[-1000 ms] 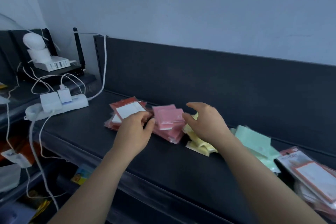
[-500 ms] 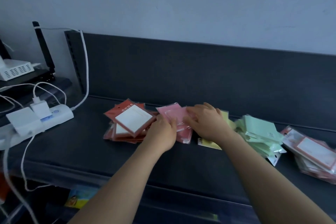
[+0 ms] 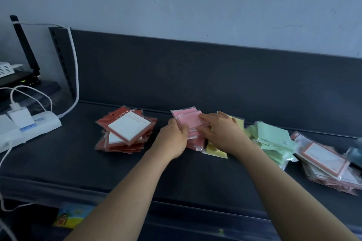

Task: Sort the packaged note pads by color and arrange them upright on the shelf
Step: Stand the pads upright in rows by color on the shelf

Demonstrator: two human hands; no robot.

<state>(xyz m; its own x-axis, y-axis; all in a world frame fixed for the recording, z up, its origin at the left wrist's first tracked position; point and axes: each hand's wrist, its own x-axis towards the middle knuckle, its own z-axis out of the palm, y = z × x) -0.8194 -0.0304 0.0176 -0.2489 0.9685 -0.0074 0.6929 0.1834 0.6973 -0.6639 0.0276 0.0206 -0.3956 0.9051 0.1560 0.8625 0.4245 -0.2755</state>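
Centre of frame, flat on the dark grey metal shelf [image 3: 78, 162]: stack of pink plastic-wrapped note pads [image 3: 186, 117]. Left hand [image 3: 173, 139] grip clamped on its left edge. Right hand [image 3: 221, 133] grip clamped on its right side, fingers on top, thumb at the near edge. Left: red-backed white pads [image 3: 127, 129]. Right: yellow pads [image 3: 215, 148], green pads [image 3: 274, 139], red-framed pads [image 3: 325, 158], all flat.

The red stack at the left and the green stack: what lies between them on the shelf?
In the head view: the pink stack, held by the left hand and right hand, then the yellow stack partly under it.
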